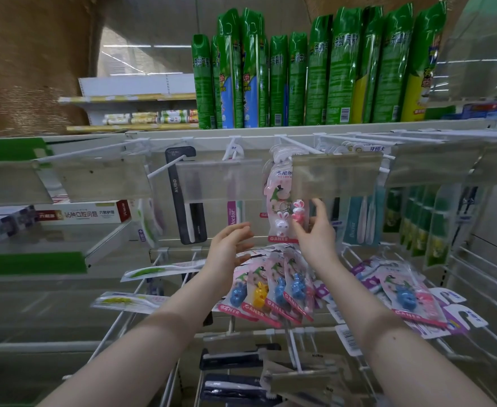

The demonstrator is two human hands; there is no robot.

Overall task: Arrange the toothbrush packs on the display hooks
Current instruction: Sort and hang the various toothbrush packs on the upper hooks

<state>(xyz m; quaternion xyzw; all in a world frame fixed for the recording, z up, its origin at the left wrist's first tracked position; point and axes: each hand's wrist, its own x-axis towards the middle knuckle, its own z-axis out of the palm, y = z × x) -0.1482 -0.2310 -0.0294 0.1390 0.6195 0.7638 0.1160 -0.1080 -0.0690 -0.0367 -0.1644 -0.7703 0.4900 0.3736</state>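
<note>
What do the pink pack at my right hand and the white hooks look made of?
The pink pack looks like glossy clear plastic over printed card: its front shows a sheen over the print. The hooks look like thin, straight, white-coated rods, probably metal wire.

White display hooks (165, 167) carry toothbrush packs (279, 198) beneath a shelf (241, 132) bearing green spray cans (341, 69).

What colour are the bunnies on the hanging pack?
Hanging pack: white bunny, pink bunny; head view.

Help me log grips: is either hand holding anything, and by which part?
The right hand grips the hanging pink toothbrush pack at its lower right edge. The left hand holds nothing.
</note>
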